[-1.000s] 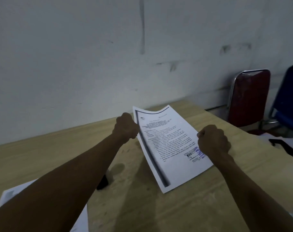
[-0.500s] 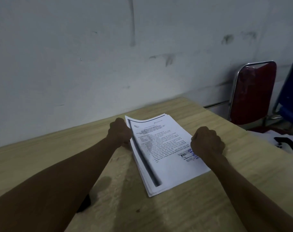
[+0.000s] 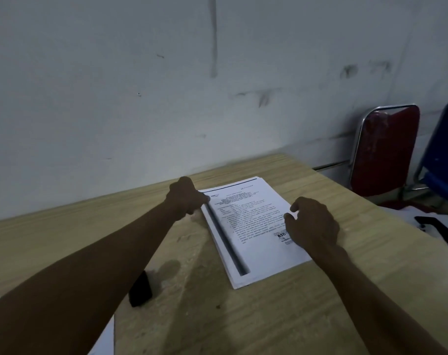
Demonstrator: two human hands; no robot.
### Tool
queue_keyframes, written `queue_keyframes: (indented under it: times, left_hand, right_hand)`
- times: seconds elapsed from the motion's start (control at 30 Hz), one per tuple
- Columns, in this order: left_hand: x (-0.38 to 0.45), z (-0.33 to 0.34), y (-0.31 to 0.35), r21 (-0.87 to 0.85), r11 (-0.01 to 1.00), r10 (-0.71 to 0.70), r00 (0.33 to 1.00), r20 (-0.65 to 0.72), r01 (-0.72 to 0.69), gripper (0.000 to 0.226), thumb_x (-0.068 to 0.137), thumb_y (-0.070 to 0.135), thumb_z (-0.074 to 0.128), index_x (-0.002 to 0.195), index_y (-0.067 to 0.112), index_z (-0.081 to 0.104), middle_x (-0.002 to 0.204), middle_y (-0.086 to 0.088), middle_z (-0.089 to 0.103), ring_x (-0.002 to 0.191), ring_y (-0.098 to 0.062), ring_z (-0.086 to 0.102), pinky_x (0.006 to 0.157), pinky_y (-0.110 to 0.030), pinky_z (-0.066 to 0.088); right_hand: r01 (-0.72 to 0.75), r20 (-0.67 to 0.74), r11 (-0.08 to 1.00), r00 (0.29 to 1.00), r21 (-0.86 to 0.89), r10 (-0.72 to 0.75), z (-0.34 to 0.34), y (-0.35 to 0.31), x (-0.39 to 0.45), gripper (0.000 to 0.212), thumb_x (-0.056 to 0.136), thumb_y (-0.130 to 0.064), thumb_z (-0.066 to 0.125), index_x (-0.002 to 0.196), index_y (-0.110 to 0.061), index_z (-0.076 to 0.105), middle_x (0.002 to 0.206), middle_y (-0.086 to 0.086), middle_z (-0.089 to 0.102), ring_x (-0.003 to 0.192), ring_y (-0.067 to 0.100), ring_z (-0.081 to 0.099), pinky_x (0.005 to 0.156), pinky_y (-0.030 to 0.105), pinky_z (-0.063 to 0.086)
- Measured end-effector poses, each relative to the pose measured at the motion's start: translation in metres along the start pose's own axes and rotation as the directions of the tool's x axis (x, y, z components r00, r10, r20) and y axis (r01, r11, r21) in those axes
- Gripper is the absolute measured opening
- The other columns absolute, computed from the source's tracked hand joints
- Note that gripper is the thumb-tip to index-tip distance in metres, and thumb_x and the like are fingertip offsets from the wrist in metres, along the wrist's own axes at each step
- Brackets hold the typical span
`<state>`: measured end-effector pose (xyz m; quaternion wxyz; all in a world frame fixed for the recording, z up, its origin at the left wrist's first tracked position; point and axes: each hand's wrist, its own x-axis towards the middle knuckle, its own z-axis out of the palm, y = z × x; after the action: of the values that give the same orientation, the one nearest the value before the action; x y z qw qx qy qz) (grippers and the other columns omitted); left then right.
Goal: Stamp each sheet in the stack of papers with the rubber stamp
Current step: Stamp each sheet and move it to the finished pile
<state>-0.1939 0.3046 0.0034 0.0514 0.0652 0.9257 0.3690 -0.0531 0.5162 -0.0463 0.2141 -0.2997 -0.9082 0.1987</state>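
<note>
Going L to R, w/ the stack (image 3: 253, 226) as landmark.

Far L of the stack, at the near edge of the table (image 3: 89, 234), corner of other white paper (image 3: 107, 336), mostly hidden by the forearm. Nearer the stack's L side, a small black object (image 3: 140, 290) lies on the wood, partly under the arm. Prob the stamp, but can't tell; too dark.

Left hand (image 3: 185, 198) sits at the stack's far-L corner, fingers curled in and touching the edge. Whether it pinches sheets or just steadies them: can't tell.

The stack lies flat, mid-table, skewed a bit, edges slightly fanned. Printed page on top, dark bar along its L margin.

Right hand (image 3: 313, 224) rests on the stack's R side, fingers loosely spread, tips on the top sheet, holding nothing. It covers the printed mark low on the page, so can't see if this sheet carries a stamp.

Handling, my guess: sheets are light, floppy, slick on each other. One will slide or drag its neighbour if pushed. Best to take the top sheet at a free corner or the R edge w/ thumb + finger, other hand pressing the rest. The stack as a whole is stiff enough to square up from both long edges.

R of the stack, well apart: a dark flat thing (image 3: 439, 230) on paper, then a red chair (image 3: 385, 152) and a blue chair (image 3: 445, 155).
</note>
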Motion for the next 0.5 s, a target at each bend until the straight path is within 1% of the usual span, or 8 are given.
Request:
queue_keyframes:
  times: [0.07, 0.13, 0.2, 0.27, 0.37, 0.5]
  left_hand:
    - [-0.01, -0.016, 0.002, -0.001, 0.998, 0.057, 0.998, 0.022, -0.057, 0.027, 0.077, 0.02, 0.075, 0.066, 0.001, 0.059, 0.061, -0.012, 0.063, 0.05, -0.023, 0.06, 0.032, -0.015, 0.036]
    - [-0.021, -0.034, 0.003, 0.002, 0.992, 0.128, 0.99, 0.052, -0.128, 0.027, 0.078, 0.023, 0.075, 0.079, -0.003, 0.067, 0.076, -0.019, 0.07, 0.06, -0.027, 0.068, 0.038, -0.019, 0.042]
    - [-0.04, -0.056, -0.002, -0.016, 0.979, 0.206, 0.975, 0.083, -0.205, 0.029, 0.079, 0.026, 0.076, 0.091, 0.0, 0.069, 0.084, -0.018, 0.072, 0.071, -0.027, 0.072, 0.047, -0.024, 0.046]
    - [-0.057, -0.076, -0.011, -0.03, 0.957, 0.29, 0.953, 0.084, -0.288, 0.031, 0.08, 0.026, 0.076, 0.099, 0.003, 0.068, 0.084, -0.014, 0.072, 0.071, -0.023, 0.071, 0.052, -0.024, 0.046]
    - [-0.089, -0.107, -0.034, -0.047, 0.932, 0.359, 0.933, 0.001, -0.359, 0.026, 0.081, 0.025, 0.075, 0.099, 0.008, 0.07, 0.082, -0.01, 0.073, 0.069, -0.018, 0.07, 0.056, -0.023, 0.045]
    - [-0.129, -0.142, -0.07, -0.112, 0.917, 0.362, 0.917, -0.169, -0.383, 0.014, 0.082, 0.023, 0.074, 0.091, 0.012, 0.072, 0.08, -0.001, 0.072, 0.066, -0.014, 0.069, 0.055, -0.02, 0.046]
  right_hand:
    - [0.055, -0.008, 0.998, 0.998, 0.034, -0.054, -0.006, -0.009, -0.013, 0.02, 0.09, -0.032, 0.063, 0.107, -0.021, 0.064, 0.112, -0.001, 0.066, 0.108, 0.022, 0.06, 0.083, 0.03, 0.044]
    - [0.098, 0.007, 0.992, 0.995, 0.074, -0.099, -0.011, -0.02, -0.027, 0.019, 0.09, -0.032, 0.065, 0.106, -0.022, 0.065, 0.109, -0.004, 0.066, 0.107, 0.02, 0.06, 0.082, 0.029, 0.044]
    - [0.13, 0.034, 0.983, 0.99, 0.126, -0.136, -0.015, -0.034, -0.044, 0.016, 0.088, -0.033, 0.066, 0.101, -0.024, 0.066, 0.101, -0.006, 0.067, 0.102, 0.019, 0.062, 0.082, 0.03, 0.047]
    - [0.167, 0.054, 0.97, 0.982, 0.179, -0.179, -0.018, -0.049, -0.06, 0.013, 0.086, -0.033, 0.068, 0.096, -0.025, 0.066, 0.092, -0.008, 0.067, 0.095, 0.017, 0.063, 0.08, 0.033, 0.051]
    - [0.249, 0.088, 0.931, 0.956, 0.268, -0.281, -0.018, -0.078, -0.088, 0.009, 0.082, -0.032, 0.071, 0.088, -0.027, 0.065, 0.08, -0.01, 0.066, 0.085, 0.015, 0.064, 0.075, 0.035, 0.054]
    - [0.315, 0.117, 0.87, 0.916, 0.379, -0.383, -0.017, -0.121, -0.128, 0.016, 0.077, -0.035, 0.076, 0.087, -0.027, 0.067, 0.073, -0.01, 0.063, 0.075, 0.008, 0.062, 0.069, 0.03, 0.053]
